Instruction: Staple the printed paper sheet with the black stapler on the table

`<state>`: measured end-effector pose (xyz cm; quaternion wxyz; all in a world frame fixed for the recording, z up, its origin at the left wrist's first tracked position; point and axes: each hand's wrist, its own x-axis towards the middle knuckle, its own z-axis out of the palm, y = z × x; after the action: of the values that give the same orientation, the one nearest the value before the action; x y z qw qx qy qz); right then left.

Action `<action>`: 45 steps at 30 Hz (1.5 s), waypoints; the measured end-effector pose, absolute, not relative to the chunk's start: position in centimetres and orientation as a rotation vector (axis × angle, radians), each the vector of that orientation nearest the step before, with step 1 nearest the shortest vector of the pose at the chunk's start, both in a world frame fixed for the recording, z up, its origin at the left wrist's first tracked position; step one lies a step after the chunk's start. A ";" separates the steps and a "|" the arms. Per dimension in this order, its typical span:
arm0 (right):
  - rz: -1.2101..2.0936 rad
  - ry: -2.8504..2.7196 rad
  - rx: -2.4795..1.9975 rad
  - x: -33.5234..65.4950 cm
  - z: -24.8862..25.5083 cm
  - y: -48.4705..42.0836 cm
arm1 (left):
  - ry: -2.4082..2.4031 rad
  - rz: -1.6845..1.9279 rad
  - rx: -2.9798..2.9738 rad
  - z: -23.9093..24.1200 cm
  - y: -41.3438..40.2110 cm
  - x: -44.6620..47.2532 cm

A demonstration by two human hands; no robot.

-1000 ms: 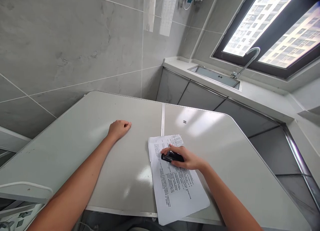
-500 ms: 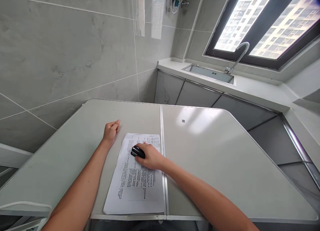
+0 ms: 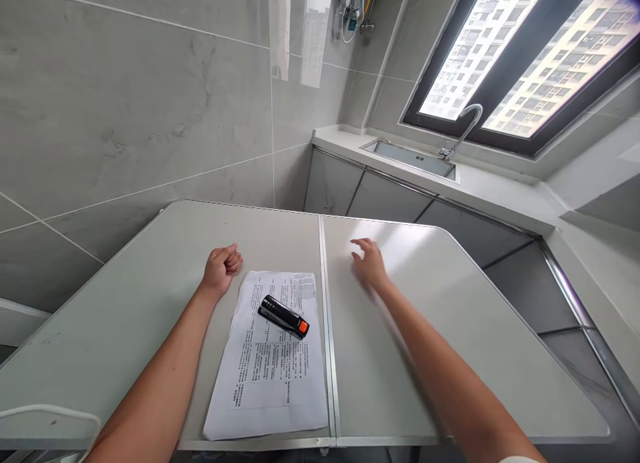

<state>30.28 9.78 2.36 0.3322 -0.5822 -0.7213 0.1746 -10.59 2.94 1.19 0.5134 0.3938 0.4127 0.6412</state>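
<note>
While the fisted left hand, showing nothing held, is resting and the empty half-open right hand is hovering over the smooth grey counter, the oblong black-and-orange stapler is lying on white printed paper, possibly slipping if tugged sheets shift.

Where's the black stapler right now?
In the head view, the black stapler lies on the printed paper, left of the pale seam; the left hand is nearby, the right hand across the seam.
</note>
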 end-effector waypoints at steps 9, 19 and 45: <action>0.372 -1.985 -1.567 34.8 0.7 13.5 | 0.906 1.416 1.054 0.9 2.8 -9.7; 0.681 -2.141 -1.262 15.7 0.7 12.0 | 0.937 1.403 1.078 0.8 2.8 -9.8; 0.779 -2.363 -1.044 19.0 2.5 -5.6 | 1.292 1.146 1.585 0.8 2.4 -7.6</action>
<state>19.02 -5.63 2.47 0.2198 -0.3776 -0.8542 0.2818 -7.61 2.36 0.84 0.3881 0.6232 0.5080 0.4504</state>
